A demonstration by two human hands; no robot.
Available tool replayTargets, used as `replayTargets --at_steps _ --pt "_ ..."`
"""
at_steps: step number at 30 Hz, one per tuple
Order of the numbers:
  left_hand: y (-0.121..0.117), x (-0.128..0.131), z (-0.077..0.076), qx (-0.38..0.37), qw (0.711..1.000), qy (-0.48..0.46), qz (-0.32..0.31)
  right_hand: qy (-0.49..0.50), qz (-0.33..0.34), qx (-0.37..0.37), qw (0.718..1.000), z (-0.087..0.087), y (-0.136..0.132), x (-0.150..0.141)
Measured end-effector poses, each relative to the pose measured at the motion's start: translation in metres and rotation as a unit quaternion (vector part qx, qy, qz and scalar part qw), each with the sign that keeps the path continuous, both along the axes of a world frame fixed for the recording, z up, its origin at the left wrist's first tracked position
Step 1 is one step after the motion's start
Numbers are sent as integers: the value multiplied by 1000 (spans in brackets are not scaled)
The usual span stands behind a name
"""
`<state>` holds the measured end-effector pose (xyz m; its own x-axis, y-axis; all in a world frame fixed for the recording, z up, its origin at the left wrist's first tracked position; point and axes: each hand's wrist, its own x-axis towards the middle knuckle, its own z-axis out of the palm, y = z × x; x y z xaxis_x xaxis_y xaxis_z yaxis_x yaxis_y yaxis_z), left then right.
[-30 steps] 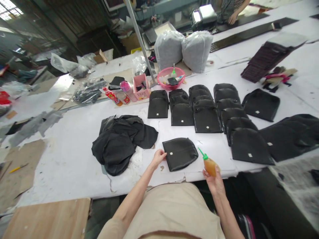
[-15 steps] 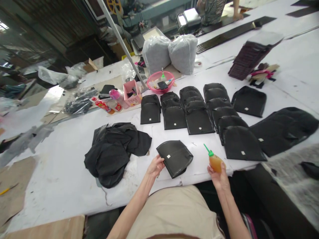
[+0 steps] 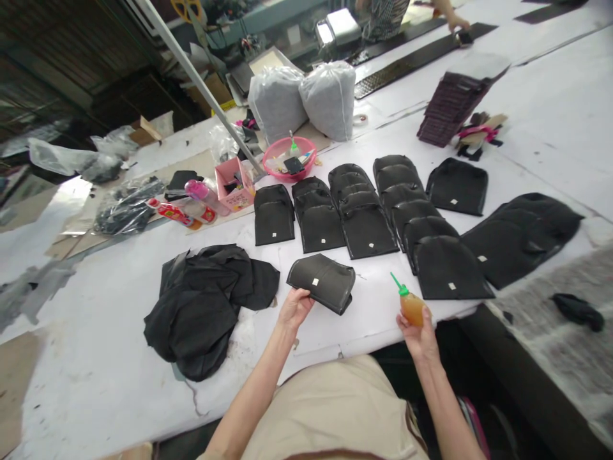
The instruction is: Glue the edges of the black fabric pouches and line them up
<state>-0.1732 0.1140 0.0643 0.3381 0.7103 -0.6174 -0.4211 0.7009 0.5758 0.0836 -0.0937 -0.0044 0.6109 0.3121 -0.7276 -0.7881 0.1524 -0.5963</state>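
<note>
Between the thumb and fingers of my left hand (image 3: 295, 308) is the near edge of a black panel (image 3: 328, 278) with a small white tag, tilted above the table. My right hand (image 3: 417, 332) grips a squeeze bottle (image 3: 412, 308) of amber liquid, its green nozzle pointing up and to the left. Beyond both hands lie overlapping rows of similar black panels (image 3: 371, 230), each front one showing a white tag. A heap of black fabric pieces (image 3: 211, 306) rests to the left of my left hand.
At the back are a pink basin (image 3: 268, 171), a pink box (image 3: 234, 186), drink bottles (image 3: 175, 214) and two stuffed bags (image 3: 328, 102). A metal pole (image 3: 201, 86) rises behind the box. A stack of dark purple pieces (image 3: 443, 108) stands right. A co-worker's hand (image 3: 458, 23) is at a far strip.
My left hand has lifted and turned the black panel, its far edge now tilted differently. The right hand keeps the bottle nearly in place. The co-worker's hand has moved onto the dark strip.
</note>
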Motion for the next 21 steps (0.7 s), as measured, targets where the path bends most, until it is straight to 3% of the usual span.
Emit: replayTargets --at_steps 10,15,21 --pt "62 53 23 5 996 -47 74 7 18 -11 1000 -8 0 2" --pt "84 71 17 -9 993 -58 99 12 16 -5 1000 -4 2 0" --pt "85 69 7 -43 993 -23 111 0 12 -14 1000 -6 1 -1"
